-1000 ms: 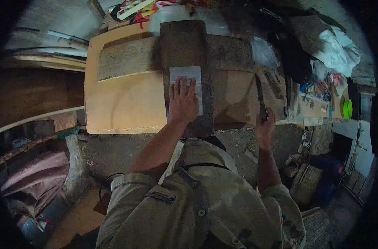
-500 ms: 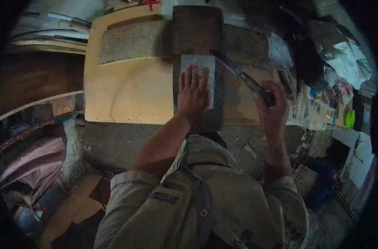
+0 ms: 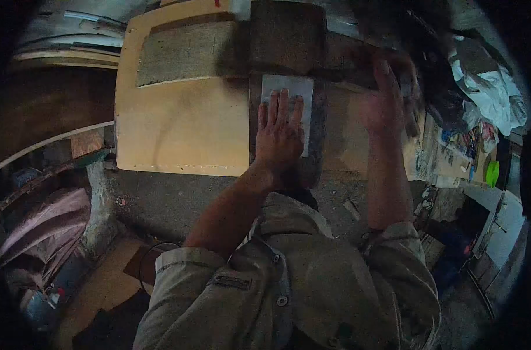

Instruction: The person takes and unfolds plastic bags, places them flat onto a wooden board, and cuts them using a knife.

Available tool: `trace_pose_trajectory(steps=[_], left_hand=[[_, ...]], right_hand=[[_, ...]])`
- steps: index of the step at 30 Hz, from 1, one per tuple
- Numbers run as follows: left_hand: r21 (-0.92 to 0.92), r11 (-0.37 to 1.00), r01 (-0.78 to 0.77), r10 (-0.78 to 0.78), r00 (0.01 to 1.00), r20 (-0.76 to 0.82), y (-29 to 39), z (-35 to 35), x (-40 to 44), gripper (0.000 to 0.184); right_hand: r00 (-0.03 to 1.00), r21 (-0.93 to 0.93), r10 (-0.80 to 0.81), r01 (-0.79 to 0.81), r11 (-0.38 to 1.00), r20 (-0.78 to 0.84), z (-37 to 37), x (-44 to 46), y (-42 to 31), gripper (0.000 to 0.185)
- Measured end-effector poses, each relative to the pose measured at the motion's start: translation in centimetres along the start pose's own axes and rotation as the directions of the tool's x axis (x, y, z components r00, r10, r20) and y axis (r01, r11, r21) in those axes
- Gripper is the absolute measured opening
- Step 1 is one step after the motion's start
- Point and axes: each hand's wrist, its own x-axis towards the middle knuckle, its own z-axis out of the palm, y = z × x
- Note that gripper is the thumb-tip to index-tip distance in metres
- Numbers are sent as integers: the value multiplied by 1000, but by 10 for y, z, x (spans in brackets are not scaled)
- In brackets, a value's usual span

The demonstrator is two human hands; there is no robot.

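Observation:
My left hand point(image 3: 280, 140) lies flat with fingers stretched, pressing on a pale rectangular sheet point(image 3: 306, 116). Under the sheet is a long dark board point(image 3: 289, 35), which runs away from my body across the bench. To the right, my right hand point(image 3: 385, 102) is raised, closed around the handle of what looks like a long, dark-bladed knife point(image 3: 329, 74). The blade points left, over the board just beyond the sheet's far edge; motion smears it, and I cannot tell whether it touches.
A tan panel point(image 3: 184, 128) covers the bench's left part, with a grey textured piece point(image 3: 187, 52) on it. White plastic bags point(image 3: 490, 93) and small clutter lie at right, near a bright green round object point(image 3: 492, 173). Long strips point(image 3: 73, 55) are stacked at far left.
My right hand has moved up and away from my body, swinging the knife from a slant to nearly level. My left hand stays flat on the sheet; the view has shifted slightly.

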Motion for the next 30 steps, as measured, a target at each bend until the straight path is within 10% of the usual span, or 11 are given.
trace_pose_trajectory(steps=[7, 13, 18, 28, 30], left_hand=[[14, 998, -62, 63, 995, -81, -6, 10, -3, 61], [4, 997, -81, 81, 993, -81, -6, 4, -3, 59], [44, 999, -1, 0, 1000, 18, -1, 1, 1, 54], [29, 1000, 8, -8, 1000, -3, 2, -5, 2, 51], [36, 999, 1, 0, 1000, -16, 1, -2, 3, 50]], right_hand=[[942, 543, -61, -137, 828, 331, 25, 10, 8, 39], [895, 358, -127, -39, 933, 428, 16, 15, 22, 60], [829, 588, -422, 146, 796, 366, 32, 5, -20, 69], [956, 501, -100, -54, 864, 277, 50, -22, 8, 61], [880, 625, -327, 46, 779, 343, 49, -7, 32, 59]])
